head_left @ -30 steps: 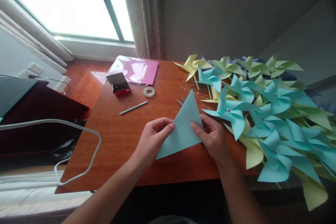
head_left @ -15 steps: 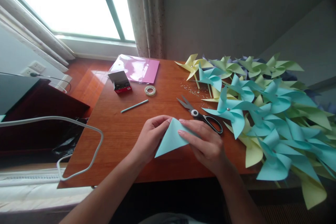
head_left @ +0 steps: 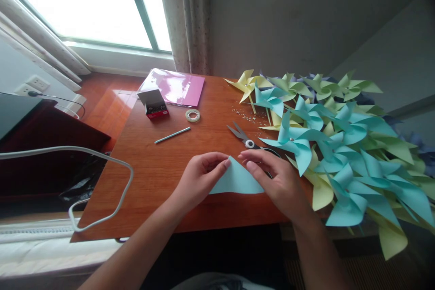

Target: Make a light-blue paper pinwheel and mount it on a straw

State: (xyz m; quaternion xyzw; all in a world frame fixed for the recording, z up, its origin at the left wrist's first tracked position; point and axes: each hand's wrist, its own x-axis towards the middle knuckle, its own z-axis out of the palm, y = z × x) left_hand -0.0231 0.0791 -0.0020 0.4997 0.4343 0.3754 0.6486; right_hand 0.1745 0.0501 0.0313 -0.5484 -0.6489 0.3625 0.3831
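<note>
A light-blue sheet of paper [head_left: 236, 181], folded to a triangle, is held above the near part of the table with its peak upward. My left hand [head_left: 202, 176] is closed on its upper left edge, thumb and fingers pinching near the peak. Close to the right edge is my right hand [head_left: 272, 174], its thumb and forefinger a little apart; its other fingers are partly hidden. Just beyond that hand lie scissors [head_left: 249, 144] with parted blades, their handles partly covered. A thin light-blue stick [head_left: 172, 135] rests farther left.
Many light-blue, yellow, green and purple paper pinwheels [head_left: 353, 122] crowd the table's right side. Small shiny bits [head_left: 249, 117] are scattered beside them. Toward the back lie a tape roll [head_left: 193, 115], an open red box [head_left: 157, 111] and pink sheets [head_left: 186, 90]. A white cable [head_left: 131, 181] loops at left.
My right hand has shifted its fingers off the paper's face, thumb now toward me. The paper has turned, its lower edge now nearly level. The view has shifted slightly.
</note>
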